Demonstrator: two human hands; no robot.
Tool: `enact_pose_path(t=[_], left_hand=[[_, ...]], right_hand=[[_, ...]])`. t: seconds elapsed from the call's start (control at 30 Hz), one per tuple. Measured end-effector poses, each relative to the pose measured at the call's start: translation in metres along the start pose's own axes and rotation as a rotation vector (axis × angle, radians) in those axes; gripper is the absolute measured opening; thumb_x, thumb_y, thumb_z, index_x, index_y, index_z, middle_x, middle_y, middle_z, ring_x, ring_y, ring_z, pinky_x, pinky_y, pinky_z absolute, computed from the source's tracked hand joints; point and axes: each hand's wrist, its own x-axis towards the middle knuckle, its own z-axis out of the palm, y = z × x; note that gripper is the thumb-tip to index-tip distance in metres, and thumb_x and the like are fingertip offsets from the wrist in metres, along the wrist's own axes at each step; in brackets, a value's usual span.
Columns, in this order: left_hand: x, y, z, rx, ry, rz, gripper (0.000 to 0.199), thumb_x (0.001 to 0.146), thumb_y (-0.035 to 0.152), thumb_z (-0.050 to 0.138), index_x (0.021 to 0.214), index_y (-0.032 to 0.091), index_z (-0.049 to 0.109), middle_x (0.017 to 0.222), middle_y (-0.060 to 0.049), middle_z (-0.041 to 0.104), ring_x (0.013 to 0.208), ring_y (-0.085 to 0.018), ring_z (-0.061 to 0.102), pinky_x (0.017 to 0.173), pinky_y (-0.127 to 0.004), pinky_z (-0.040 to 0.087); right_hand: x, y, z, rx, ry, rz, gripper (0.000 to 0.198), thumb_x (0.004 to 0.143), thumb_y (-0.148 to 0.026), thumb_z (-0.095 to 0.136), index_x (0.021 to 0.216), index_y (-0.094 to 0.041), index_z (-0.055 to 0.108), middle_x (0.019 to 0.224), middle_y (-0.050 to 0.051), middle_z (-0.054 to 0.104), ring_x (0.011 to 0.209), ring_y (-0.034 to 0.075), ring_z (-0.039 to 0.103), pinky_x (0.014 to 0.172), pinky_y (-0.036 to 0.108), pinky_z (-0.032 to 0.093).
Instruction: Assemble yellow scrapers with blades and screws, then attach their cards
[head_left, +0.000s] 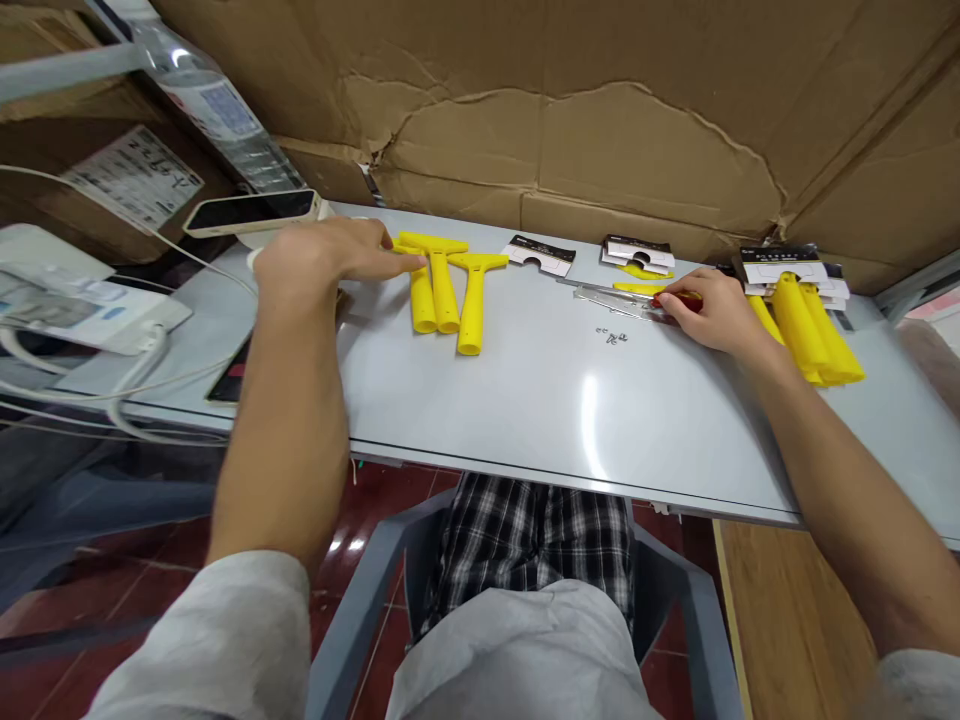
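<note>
Several yellow T-shaped scraper handles (471,305) lie side by side on the table. My left hand (345,250) reaches over the leftmost of them, thumb and forefinger stretched out at its head; whether they touch it is hard to see. In my right hand (705,305) is a screwdriver (679,298) with a red handle, its thin shaft pointing left. Beneath the shaft lie flat, shiny strips (611,300), with a yellow piece (637,288) just behind. Small screws (611,336) are scattered in front of them.
Black-and-white printed cards (540,254) lie along the back by the cardboard wall (585,140). More yellow handles (814,325) with cards are piled at the right. A phone (251,210), a plastic bottle (217,105) and a white power strip with cables (82,290) occupy the left.
</note>
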Motion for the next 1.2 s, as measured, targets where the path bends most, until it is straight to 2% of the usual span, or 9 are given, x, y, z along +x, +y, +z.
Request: enact_pose_path(t=[0.07, 0.23, 0.3, 0.43, 0.53, 0.73, 0.97, 1.1, 1.2], left_hand=[[-0.011, 0.015, -0.004, 0.167, -0.062, -0.050, 0.096, 0.094, 0.082, 0.063, 0.159, 0.011, 0.057, 0.160, -0.026, 0.057, 0.134, -0.043, 0.057, 0.111, -0.067, 0.045], [-0.040, 0.058, -0.003, 0.136, -0.061, 0.035, 0.089, 0.098, 0.082, 0.057, 0.153, 0.012, 0.064, 0.147, -0.026, 0.067, 0.112, -0.036, 0.068, 0.101, -0.055, 0.053], [-0.042, 0.067, 0.003, 0.164, -0.031, 0.084, 0.082, 0.100, 0.077, 0.058, 0.147, 0.010, 0.068, 0.142, -0.025, 0.070, 0.122, -0.039, 0.065, 0.106, -0.056, 0.049], [-0.028, 0.063, 0.019, -0.043, 0.038, 0.131, 0.050, 0.091, 0.061, 0.078, 0.099, 0.012, 0.081, 0.118, -0.013, 0.076, 0.138, -0.038, 0.058, 0.117, -0.050, 0.040], [-0.016, 0.055, 0.028, -0.111, 0.034, 0.154, 0.043, 0.089, 0.053, 0.081, 0.071, 0.015, 0.072, 0.099, -0.008, 0.072, 0.136, -0.036, 0.058, 0.119, -0.048, 0.040], [-0.024, 0.060, 0.028, 0.117, 0.092, 0.191, 0.039, 0.090, 0.049, 0.083, 0.086, 0.012, 0.073, 0.125, -0.020, 0.071, 0.117, -0.039, 0.065, 0.114, -0.070, 0.045], [-0.059, 0.084, 0.014, -0.351, 0.420, 0.274, 0.026, 0.098, 0.037, 0.071, 0.093, 0.013, 0.066, 0.108, -0.016, 0.073, 0.124, -0.036, 0.063, 0.122, -0.061, 0.042], [-0.078, 0.117, 0.035, -1.033, -0.202, 0.351, 0.023, 0.103, 0.036, 0.068, 0.110, 0.016, 0.061, 0.096, -0.011, 0.074, 0.083, -0.022, 0.071, 0.090, -0.047, 0.061], [-0.093, 0.141, 0.064, -1.080, -0.390, 0.308, 0.040, 0.094, 0.028, 0.077, 0.129, 0.021, 0.060, 0.089, -0.007, 0.072, 0.069, -0.020, 0.068, 0.064, -0.033, 0.055]], right_hand=[[0.000, 0.000, 0.000, 0.008, -0.002, 0.002, 0.045, 0.099, -0.053, 0.055, 0.106, -0.020, 0.085, 0.114, 0.014, 0.078, 0.109, 0.031, 0.070, 0.109, 0.052, 0.052], [0.000, 0.000, 0.000, 0.033, 0.001, -0.013, 0.043, 0.100, -0.051, 0.055, 0.107, -0.021, 0.085, 0.113, 0.015, 0.077, 0.108, 0.031, 0.069, 0.108, 0.054, 0.052], [0.000, 0.000, -0.001, 0.038, -0.001, -0.017, 0.042, 0.101, -0.050, 0.056, 0.107, -0.020, 0.085, 0.113, 0.015, 0.077, 0.107, 0.031, 0.069, 0.107, 0.054, 0.053], [0.000, 0.000, -0.001, 0.036, -0.006, -0.023, 0.042, 0.100, -0.049, 0.056, 0.105, -0.019, 0.085, 0.112, 0.016, 0.077, 0.106, 0.031, 0.069, 0.106, 0.055, 0.053], [0.000, -0.001, -0.002, 0.040, -0.009, -0.030, 0.041, 0.100, -0.049, 0.058, 0.106, -0.019, 0.085, 0.111, 0.016, 0.077, 0.106, 0.031, 0.069, 0.106, 0.054, 0.053], [0.000, -0.001, -0.003, 0.049, -0.023, -0.038, 0.039, 0.099, -0.046, 0.059, 0.107, -0.019, 0.085, 0.109, 0.016, 0.076, 0.104, 0.030, 0.068, 0.102, 0.052, 0.053], [0.000, -0.001, -0.004, 0.003, -0.058, -0.036, 0.042, 0.097, -0.048, 0.060, 0.114, -0.018, 0.084, 0.111, 0.017, 0.073, 0.105, 0.032, 0.066, 0.101, 0.052, 0.051], [0.000, -0.001, -0.002, -0.036, -0.063, -0.021, 0.043, 0.098, -0.048, 0.059, 0.116, -0.018, 0.083, 0.114, 0.018, 0.072, 0.106, 0.032, 0.064, 0.100, 0.050, 0.051], [0.000, 0.000, 0.000, -0.043, -0.063, -0.019, 0.041, 0.098, -0.048, 0.060, 0.116, -0.019, 0.082, 0.114, 0.017, 0.071, 0.107, 0.032, 0.064, 0.100, 0.049, 0.050]])
